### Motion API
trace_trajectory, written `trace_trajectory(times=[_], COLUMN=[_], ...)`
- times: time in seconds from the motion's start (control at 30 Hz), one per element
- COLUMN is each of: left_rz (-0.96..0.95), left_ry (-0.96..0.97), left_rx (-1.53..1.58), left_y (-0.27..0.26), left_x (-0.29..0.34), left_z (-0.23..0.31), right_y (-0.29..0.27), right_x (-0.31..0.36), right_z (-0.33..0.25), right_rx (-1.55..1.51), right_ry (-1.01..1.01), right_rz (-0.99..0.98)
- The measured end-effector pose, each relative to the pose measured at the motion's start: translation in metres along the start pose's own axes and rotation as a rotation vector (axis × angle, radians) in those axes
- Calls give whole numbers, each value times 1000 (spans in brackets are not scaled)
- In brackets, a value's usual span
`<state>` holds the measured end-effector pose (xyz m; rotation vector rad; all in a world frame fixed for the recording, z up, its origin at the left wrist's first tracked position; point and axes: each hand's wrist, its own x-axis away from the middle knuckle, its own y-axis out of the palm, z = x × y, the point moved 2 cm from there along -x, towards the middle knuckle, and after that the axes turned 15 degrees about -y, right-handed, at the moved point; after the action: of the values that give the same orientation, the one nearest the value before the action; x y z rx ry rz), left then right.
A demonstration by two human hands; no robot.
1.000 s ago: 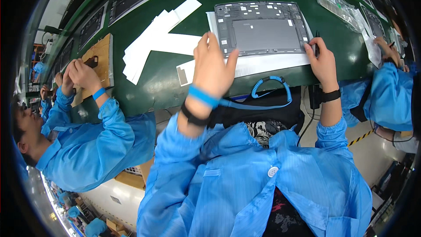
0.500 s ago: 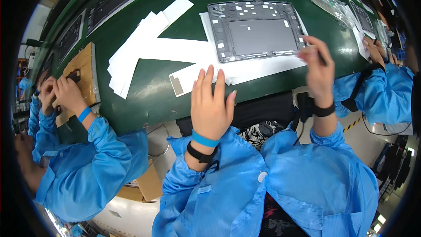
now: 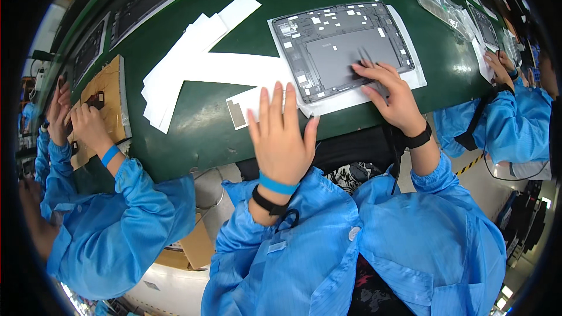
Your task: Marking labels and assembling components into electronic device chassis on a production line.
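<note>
A: Changed in the last half second?
B: Noted: the dark grey rectangular panel with small white patches (image 3: 333, 61) has turned; its near-left corner has swung toward you. Your right grip (image 3: 357, 76) has moved from beside its right edge to above its near-right part. Judged: the panel's near edge now lies squarer to that grip.

A: State of each grip?
B: Right: closed around a slim dark pronged tool (image 3: 367, 60), tips blurred; contact with the panel cannot be told. Left grip (image 3: 297, 102): fingers spread, holding nothing, over the white strip with a brown patch (image 3: 254, 96); touch uncertain.

A: Edges and room?
B: The panel lies on a white sheet (image 3: 417, 79), whose near-left corner is near the front edge of the green desk (image 3: 199, 102). Bare green separates you from the clear plastic bag (image 3: 445, 11) to the right. On the left, the fanned white papers (image 3: 187, 64) limit sideways room.
</note>
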<state>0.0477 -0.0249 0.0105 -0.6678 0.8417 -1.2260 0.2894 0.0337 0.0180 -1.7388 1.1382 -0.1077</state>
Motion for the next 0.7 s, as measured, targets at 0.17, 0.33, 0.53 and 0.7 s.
trace_trajectory(times=[0.17, 0.33, 0.53, 0.7], left_rz=[-69, -17, 40, 44], left_ry=[1, 31, 76, 88], left_rx=[-169, -141, -110, -32], left_y=[-6, 0, 2, -1], left_x=[17, 18, 18, 16], left_z=[-27, -30, -32, -32], right_y=[-14, 64, 106, 109], right_x=[-18, -79, -108, -113], right_z=[-27, -64, -74, -84], right_rx=[-490, -926, -632, -592], right_ry=[36, 253, 197, 198], right_rz=[512, 163, 20, 21])
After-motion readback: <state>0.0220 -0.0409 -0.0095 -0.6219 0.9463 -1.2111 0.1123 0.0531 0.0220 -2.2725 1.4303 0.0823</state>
